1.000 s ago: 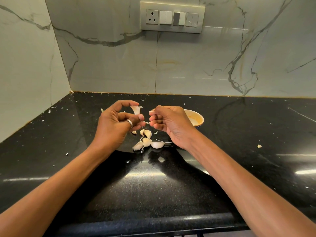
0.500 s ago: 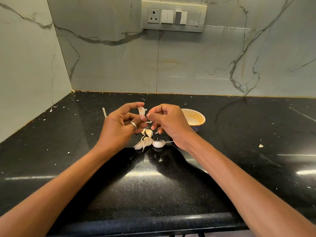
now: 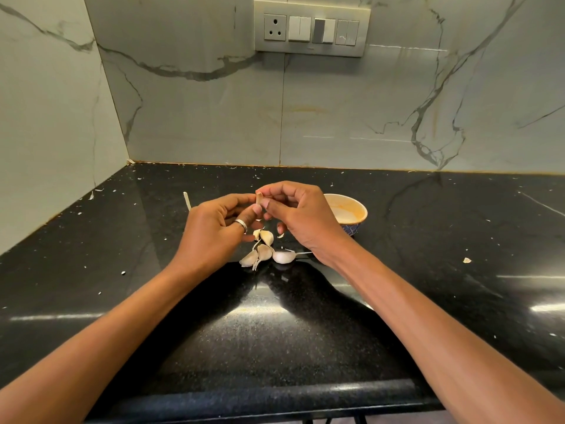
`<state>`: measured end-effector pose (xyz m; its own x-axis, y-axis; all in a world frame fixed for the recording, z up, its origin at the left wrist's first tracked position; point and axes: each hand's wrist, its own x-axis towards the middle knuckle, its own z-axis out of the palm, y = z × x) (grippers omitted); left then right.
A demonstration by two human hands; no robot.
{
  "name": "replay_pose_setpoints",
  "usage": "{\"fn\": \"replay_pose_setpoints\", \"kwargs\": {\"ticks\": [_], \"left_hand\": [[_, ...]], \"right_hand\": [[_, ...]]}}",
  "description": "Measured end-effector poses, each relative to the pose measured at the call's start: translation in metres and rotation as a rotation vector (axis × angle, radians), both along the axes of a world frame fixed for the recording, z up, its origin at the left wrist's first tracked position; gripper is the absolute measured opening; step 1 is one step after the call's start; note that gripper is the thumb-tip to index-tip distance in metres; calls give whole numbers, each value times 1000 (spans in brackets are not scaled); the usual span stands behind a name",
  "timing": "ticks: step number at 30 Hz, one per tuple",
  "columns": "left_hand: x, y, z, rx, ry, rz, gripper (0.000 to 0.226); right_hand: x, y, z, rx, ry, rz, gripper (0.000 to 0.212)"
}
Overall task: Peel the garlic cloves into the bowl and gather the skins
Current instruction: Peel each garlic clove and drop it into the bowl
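While left hand (image 3: 214,231), right hand (image 3: 302,218) pinch papery clove (image 3: 259,199) | round bowl (image 3: 350,209) beside

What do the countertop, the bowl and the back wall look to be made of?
The countertop looks like polished black stone, probably granite: fine pale speckle and sharp, mirror-like glints. The bowl is likely glazed ceramic: glossy cream inside with an orange tinge, blue pattern outside. The back wall is glossy marble-look slab or tile: grey veins and a straight vertical joint. Whether it is real marble or printed tile cannot be told.
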<state>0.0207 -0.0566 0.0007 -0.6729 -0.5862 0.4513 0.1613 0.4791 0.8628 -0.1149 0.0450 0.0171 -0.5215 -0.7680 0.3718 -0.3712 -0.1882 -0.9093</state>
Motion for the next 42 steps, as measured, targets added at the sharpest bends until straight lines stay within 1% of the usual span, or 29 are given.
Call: {"fn": "replay_pose_setpoints", "kwargs": {"ticks": [6,9,11,14,21,25,31,37,42], "left_hand": [[1,-1,5,198,27,-73,20],[1,-1,7,252,27,-84,26],[1,-1,7,235,17,-75,30],[1,-1,6,169,1,-40,27],[1,-5,2,70,-40,0,24],[0,-6,0,45,-51,8,25],[-1,-8,-2,28,-58,12,25],[-1,-6,-1,54,-48,-21,25],[-1,-6,0,98,-30,-35,25]], "right_hand": [[-1,-1,0,-30,-30,13,15],[-1,0,1,-40,-34,14,13],[-1,1,1,-36,-45,19,11],[1,1,2,-31,-69,33,9],[1,2,4,3,-130,48,12],[1,4,6,26,-175,48,15],[0,4,6,53,-213,27,11],[1,1,1,72,-125,-7,14],[1,2,3,48,-185,15,10]]}}
